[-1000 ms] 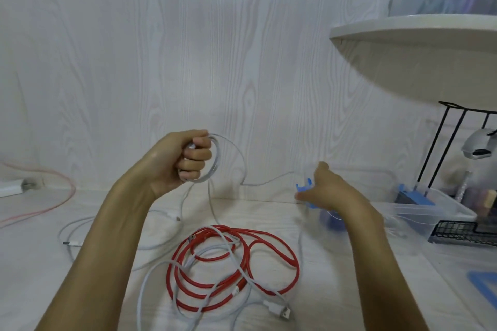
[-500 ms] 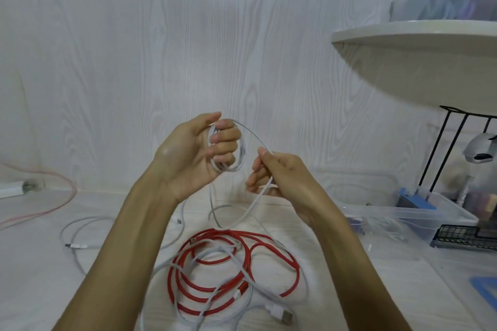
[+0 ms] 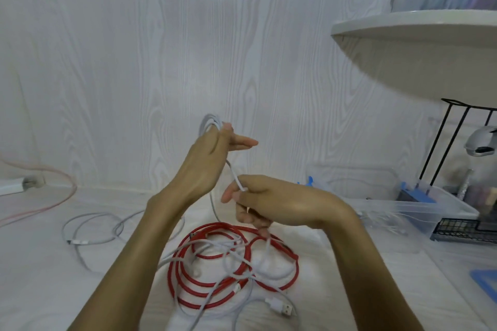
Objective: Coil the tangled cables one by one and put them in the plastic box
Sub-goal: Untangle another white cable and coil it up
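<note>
My left hand (image 3: 207,158) is raised above the table with its fingers stretched to the right. A small coil of white cable (image 3: 211,121) sits over it, held by the thumb. The cable's free run drops to my right hand (image 3: 269,204), which pinches it just below and to the right. From there it falls into a tangle of white cables lying over a coiled red cable (image 3: 185,274) on the table. A white USB plug (image 3: 282,309) lies at the tangle's front. The clear plastic box (image 3: 419,207) stands to the right.
A loose grey cable (image 3: 91,228) lies on the table to the left. A white power strip (image 3: 10,186) with a pink cord sits at the far left. A curved white shelf (image 3: 419,35) overhangs the right side, above a black wire rack (image 3: 457,228) and a blue lid (image 3: 485,281).
My left hand has turned its back to the camera and straightened its fingers, keeping the coil. My right hand has dropped lower and slid down the white cable.
</note>
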